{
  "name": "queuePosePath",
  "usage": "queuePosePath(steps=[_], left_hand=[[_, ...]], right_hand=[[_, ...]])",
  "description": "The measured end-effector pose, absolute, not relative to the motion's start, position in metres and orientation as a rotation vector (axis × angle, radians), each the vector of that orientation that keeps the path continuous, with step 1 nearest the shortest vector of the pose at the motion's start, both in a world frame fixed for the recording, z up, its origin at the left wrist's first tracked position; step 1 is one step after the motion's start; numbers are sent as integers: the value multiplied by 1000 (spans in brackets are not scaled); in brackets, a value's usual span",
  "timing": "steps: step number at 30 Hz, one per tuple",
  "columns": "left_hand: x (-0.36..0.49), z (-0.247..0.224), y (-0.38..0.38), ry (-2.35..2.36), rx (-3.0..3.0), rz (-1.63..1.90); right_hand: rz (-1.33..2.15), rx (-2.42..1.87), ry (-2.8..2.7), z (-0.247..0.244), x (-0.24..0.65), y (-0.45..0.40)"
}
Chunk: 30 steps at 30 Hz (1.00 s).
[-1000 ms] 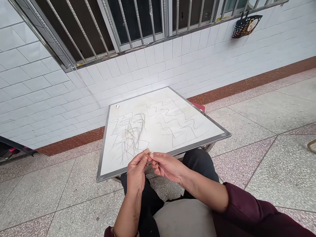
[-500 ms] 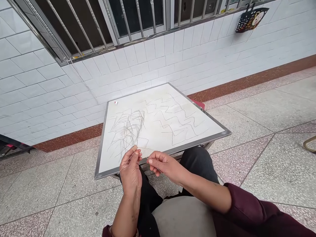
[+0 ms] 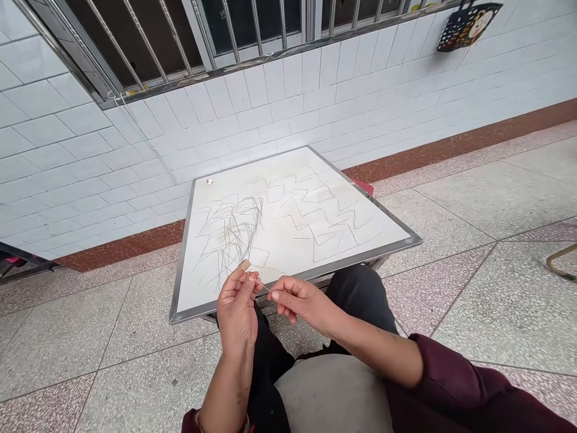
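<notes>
My left hand is closed in a pinch of thumb and fingers at the table's near edge, with a tan wrapping on one fingertip. A thin, pale wire-like strand runs from it to my right hand, whose thumb and forefinger are pinched on the strand's other part. The strand's ends are too fine to make out. Beyond my left hand, a tangled heap of thin dark bent strands lies on the white table. Several separate zigzag strands are spread over its right half.
A small white-and-red object sits at the table's far left corner. White wall tiles and a barred window stand behind the table. A dotted bag hangs at upper right. A metal leg shows at the right edge.
The strand now stretches visibly between my two hands, where before a gap showed between the fingertips. Both hands stay nearly in place. The view has shifted slightly.
</notes>
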<state>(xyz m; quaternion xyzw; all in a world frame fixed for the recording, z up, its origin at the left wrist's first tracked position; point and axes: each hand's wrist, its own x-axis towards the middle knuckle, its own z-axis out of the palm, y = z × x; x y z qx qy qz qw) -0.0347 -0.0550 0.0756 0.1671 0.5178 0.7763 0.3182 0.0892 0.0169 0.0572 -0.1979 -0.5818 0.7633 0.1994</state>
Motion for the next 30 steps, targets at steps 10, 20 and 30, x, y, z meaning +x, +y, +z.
queuePosePath(steps=[10, 20, 30], left_hand=[[-30, 64, -52, 1301, 449, 1997], [-27, 70, -55, 1379, 445, 2043], [-30, 69, -58, 1507, 610, 1974]], right_hand=[[1473, -665, -1906, 51, 88, 12], [1139, -604, -2143, 50, 93, 12], [1260, -564, -2119, 49, 94, 11]])
